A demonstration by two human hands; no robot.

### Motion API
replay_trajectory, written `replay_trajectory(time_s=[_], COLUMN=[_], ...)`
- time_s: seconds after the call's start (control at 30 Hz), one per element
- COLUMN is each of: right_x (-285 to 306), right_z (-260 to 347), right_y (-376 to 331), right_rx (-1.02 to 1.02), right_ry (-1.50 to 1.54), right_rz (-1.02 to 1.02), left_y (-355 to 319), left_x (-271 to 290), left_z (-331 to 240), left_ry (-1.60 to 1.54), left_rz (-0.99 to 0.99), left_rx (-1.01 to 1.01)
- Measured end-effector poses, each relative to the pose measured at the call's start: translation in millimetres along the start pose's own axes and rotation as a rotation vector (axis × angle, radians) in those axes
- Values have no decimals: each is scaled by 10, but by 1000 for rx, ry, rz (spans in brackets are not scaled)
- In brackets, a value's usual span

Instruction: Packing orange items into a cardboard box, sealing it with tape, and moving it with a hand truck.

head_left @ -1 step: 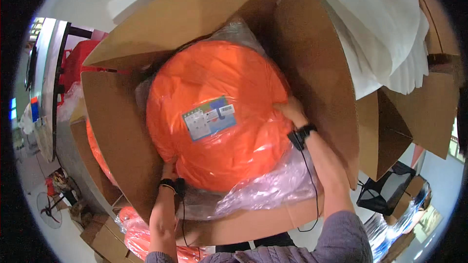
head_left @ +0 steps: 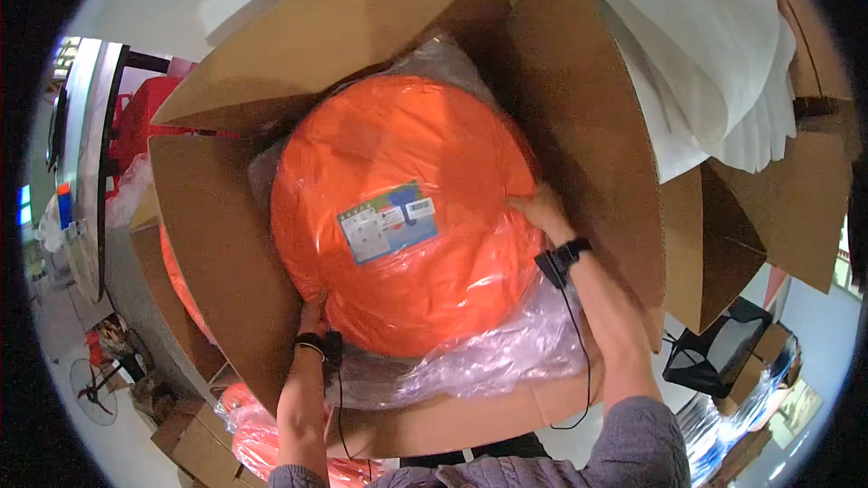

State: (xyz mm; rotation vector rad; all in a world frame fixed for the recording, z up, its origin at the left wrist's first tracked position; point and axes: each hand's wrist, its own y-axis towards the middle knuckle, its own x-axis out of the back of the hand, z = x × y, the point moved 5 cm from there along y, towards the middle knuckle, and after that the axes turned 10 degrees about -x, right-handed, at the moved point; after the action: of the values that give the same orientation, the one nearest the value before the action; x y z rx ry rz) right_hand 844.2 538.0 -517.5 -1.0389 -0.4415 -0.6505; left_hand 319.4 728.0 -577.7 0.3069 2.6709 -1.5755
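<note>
A big round orange bundle [head_left: 425,145], wrapped in clear plastic, lies inside an open cardboard box [head_left: 212,226]. On its top is a blue and green label card [head_left: 387,220]. My right hand [head_left: 544,211] grips the bundle's right side, with its fingers pressed into the orange material. At the lower left edge, my left hand [head_left: 313,313] holds the bundle, its fingertips partly hidden against it. Loose clear plastic [head_left: 493,352] is bunched along the near side. Each wrist wears a black band with a cable.
The box's tall flaps stand up around the bundle. White sheeting [head_left: 696,54] hangs at the right beside another open carton [head_left: 723,235]. A black mesh chair [head_left: 719,348] stands lower right. More plastic-wrapped orange goods [head_left: 253,425] lie lower left, with a fan [head_left: 93,391] farther left.
</note>
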Motion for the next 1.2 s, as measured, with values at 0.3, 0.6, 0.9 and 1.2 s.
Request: replay_trajectory(time_s=[0.3,0.6,0.9,1.2], right_x=[-238,-693,-493,-509], right_z=[-641,-1176,-1378,-788], right_y=[31,-152,-66,109], right_rx=[-106,-370,-533,-207], right_ry=[220,572,957,414], right_rz=[40,531,433,431], left_y=[-297,-17,180,56], left_x=[-397,-105,-591,-491], left_z=[14,117,35,173], left_ry=[-296,-304,57,-104], left_rz=[24,53,-99,-37], left_rx=[64,-41,-317,47])
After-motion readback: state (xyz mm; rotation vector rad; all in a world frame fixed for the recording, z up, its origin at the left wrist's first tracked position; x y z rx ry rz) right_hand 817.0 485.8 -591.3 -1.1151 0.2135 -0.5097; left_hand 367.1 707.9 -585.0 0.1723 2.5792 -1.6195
